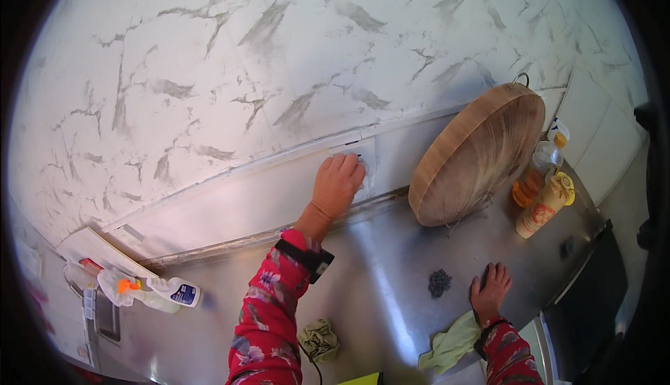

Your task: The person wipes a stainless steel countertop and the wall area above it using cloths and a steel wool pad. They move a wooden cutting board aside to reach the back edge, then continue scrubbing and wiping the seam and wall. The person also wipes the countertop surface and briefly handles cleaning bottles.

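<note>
My left hand (339,183) is pressed, fingers curled, against a small pale plate or patch (369,167) on the white wall panel; something whitish and crumpled shows under its fingers, too hidden to name. My right hand (490,289) rests with fingers spread on the stainless steel counter (356,259), holding nothing. Just left of it lies a dark scouring pad of metal wool (439,283). A light green cloth (450,343) lies beside the right wrist. A crumpled olive cloth (319,340) sits on the counter near the left forearm.
A round wooden chopping board (479,154) leans against the wall. To its right stand a bottle of amber liquid (535,175) and a paper-wrapped bottle (542,213). Spray bottles (175,289) lie at the left by a white board (107,251). Another dark pad (567,248) lies far right.
</note>
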Demonstrator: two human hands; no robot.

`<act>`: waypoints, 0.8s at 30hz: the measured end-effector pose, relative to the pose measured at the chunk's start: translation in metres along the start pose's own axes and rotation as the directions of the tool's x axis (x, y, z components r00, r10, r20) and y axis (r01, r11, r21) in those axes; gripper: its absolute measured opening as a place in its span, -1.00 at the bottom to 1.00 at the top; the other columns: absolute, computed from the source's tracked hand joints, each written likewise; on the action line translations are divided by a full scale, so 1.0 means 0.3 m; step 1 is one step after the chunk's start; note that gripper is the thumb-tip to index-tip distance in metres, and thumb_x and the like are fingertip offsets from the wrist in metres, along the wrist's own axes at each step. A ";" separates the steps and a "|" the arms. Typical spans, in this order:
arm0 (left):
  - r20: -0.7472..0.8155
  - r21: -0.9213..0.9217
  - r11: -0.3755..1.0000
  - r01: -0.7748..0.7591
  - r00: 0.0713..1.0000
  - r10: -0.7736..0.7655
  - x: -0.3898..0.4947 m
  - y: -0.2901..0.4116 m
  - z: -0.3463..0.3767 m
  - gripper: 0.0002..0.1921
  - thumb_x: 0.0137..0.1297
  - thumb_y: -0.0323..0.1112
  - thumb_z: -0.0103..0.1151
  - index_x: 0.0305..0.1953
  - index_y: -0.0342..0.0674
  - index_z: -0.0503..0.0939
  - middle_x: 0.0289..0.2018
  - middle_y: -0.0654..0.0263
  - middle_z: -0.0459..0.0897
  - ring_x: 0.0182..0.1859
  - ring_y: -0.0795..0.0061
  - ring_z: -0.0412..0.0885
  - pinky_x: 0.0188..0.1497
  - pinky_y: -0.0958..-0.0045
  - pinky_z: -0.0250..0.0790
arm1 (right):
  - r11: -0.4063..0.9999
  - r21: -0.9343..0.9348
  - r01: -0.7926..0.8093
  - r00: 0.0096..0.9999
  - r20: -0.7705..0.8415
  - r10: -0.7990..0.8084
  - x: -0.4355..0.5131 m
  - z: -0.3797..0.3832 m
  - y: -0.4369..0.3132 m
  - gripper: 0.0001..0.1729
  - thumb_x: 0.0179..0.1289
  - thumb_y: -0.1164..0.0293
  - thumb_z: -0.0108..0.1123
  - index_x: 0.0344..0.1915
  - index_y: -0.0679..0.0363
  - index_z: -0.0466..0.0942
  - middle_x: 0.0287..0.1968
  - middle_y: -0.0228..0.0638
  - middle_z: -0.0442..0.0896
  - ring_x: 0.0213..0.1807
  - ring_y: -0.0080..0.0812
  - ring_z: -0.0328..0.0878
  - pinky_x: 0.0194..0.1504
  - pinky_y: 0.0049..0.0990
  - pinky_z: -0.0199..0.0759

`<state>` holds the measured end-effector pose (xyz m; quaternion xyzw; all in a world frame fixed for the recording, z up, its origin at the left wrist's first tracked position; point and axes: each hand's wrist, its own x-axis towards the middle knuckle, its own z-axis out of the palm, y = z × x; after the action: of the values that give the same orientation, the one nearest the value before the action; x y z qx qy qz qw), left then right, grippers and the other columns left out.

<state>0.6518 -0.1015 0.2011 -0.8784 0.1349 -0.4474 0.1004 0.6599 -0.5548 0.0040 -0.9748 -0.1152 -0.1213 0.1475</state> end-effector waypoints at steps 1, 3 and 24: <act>0.063 0.007 0.999 0.039 0.997 -0.040 -0.006 -0.006 0.008 -0.89 0.05 -0.40 0.14 -0.33 -0.12 0.56 -0.33 0.30 0.45 -0.26 0.31 0.50 -0.28 0.33 0.36 | 1.000 -0.008 -0.004 1.000 -0.001 0.004 -0.001 0.002 0.002 -0.26 0.13 0.15 0.18 0.28 0.26 0.30 0.37 0.06 0.24 0.43 0.13 0.06 0.44 0.17 -0.26; 0.173 -0.003 0.997 0.074 0.982 -0.073 -0.054 -0.008 0.017 -0.86 0.03 -0.41 0.17 -0.31 -0.12 0.57 -0.29 0.29 0.49 -0.24 0.26 0.51 -0.28 0.28 0.38 | 1.000 0.002 0.017 0.999 -0.045 -0.017 -0.004 0.006 0.005 -0.26 0.13 0.16 0.18 0.28 0.26 0.31 0.36 0.06 0.25 0.44 0.13 0.06 0.43 0.17 -0.26; 0.546 -0.439 -0.497 0.748 -0.217 -0.809 -0.954 0.357 -0.499 -0.65 0.17 -0.46 0.33 0.00 -0.35 0.58 -0.32 0.24 0.69 -0.40 0.48 0.64 -0.46 0.44 0.51 | 0.916 -0.003 0.401 0.871 0.311 -0.380 0.141 0.054 0.212 -0.57 0.20 0.21 0.23 -0.01 0.22 0.58 -0.16 -0.08 0.66 -0.07 0.04 0.58 -0.02 -0.07 0.44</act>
<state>0.3532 -0.1173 0.0389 -0.5639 -0.4443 -0.2867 -0.6343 0.7197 -0.6008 -0.0162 -0.9427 -0.3266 -0.0013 0.0675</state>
